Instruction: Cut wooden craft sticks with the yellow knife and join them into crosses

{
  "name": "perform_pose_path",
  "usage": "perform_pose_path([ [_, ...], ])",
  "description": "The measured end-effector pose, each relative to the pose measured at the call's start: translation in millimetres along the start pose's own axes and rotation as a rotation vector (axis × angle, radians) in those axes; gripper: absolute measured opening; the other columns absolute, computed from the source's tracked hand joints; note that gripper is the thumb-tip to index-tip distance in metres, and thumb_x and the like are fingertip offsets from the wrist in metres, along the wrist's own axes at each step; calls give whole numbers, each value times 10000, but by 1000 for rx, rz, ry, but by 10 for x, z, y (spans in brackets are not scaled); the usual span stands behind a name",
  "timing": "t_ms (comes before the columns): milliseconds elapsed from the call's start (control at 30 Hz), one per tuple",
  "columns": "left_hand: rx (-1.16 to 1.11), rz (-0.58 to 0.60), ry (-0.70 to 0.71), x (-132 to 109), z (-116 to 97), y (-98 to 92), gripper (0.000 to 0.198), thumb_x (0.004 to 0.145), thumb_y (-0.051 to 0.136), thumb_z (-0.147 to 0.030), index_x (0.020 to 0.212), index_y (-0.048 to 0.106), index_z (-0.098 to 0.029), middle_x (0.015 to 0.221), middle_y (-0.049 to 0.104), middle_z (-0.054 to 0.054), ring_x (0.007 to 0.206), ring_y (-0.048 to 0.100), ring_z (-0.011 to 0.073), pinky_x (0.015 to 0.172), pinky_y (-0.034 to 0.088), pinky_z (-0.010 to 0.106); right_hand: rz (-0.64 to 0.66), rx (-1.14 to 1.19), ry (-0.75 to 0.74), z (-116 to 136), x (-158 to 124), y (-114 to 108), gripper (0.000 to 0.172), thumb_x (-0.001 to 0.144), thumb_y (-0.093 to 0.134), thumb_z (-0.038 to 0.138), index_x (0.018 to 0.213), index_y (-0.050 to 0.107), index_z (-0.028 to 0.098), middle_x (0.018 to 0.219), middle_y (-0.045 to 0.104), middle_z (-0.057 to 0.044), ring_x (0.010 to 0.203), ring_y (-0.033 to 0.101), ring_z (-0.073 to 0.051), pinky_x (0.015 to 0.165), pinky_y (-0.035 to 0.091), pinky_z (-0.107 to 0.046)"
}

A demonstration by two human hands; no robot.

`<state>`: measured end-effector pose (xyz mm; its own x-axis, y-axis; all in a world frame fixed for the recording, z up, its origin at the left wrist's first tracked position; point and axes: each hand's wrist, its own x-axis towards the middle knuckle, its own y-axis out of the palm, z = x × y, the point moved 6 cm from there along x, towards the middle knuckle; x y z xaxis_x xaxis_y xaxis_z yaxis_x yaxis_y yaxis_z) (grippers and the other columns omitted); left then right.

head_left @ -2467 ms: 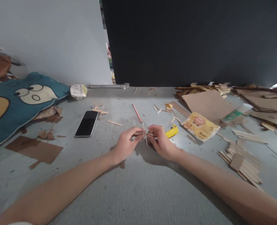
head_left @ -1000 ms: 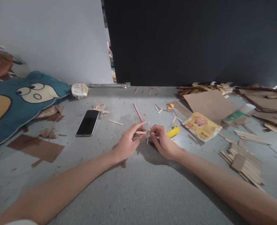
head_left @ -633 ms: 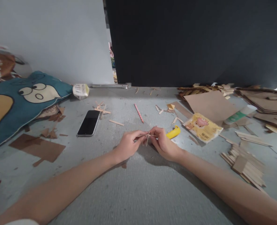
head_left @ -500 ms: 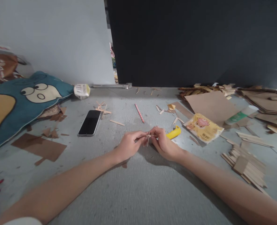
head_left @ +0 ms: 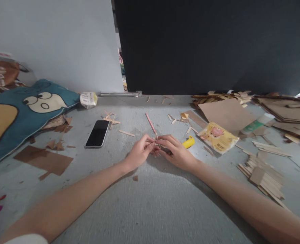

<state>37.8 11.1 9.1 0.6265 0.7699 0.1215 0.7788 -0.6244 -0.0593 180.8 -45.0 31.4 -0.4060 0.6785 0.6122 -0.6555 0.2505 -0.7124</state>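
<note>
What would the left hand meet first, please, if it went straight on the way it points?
Most likely the right hand, which lies just ahead of the left hand; depth between the hands is unclear, so they may already be touching.

the right hand [head_left: 176, 151] now stretches its fingers toward the left hand [head_left: 139, 151]. the crossed sticks [head_left: 159, 146], plainer moments earlier, are mostly hidden.
</note>
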Motion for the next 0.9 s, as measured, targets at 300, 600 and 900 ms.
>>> perform_pose_path([
  [300, -1, 27, -33, 30, 41, 0, 495, 932, 592, -706, 1013, 449, -238, 673, 675, -20, 586, 670, 180, 619, 538, 308, 2, 27, 37, -43, -19, 19, 228, 1088, 465, 247, 1258, 617, 238, 1252, 726, -126, 1129, 736, -220, 933, 626, -357],
  [600, 25, -12, -2, 36, 10, -27, 486, 951, 567, -699, 977, 434, -231, 699, 667, -13, 550, 626, 139, 554, 480, 263, -146, -58, 101, -110, -26, -57, 188, 1043, 535, 218, 1181, 661, 235, 1062, 791, -84, 915, 773, -194, 851, 633, -321],
  [900, 35, -33, -25, 66, 40, -41, 433, 955, 582, -639, 984, 491, -216, 714, 668, 1, 573, 634, 140, 565, 490, 271, -100, 8, 200, -182, -70, -47, 250, 1074, 520, 332, 1276, 647, 256, 1140, 796, -77, 988, 793, -212, 866, 662, -334],
])
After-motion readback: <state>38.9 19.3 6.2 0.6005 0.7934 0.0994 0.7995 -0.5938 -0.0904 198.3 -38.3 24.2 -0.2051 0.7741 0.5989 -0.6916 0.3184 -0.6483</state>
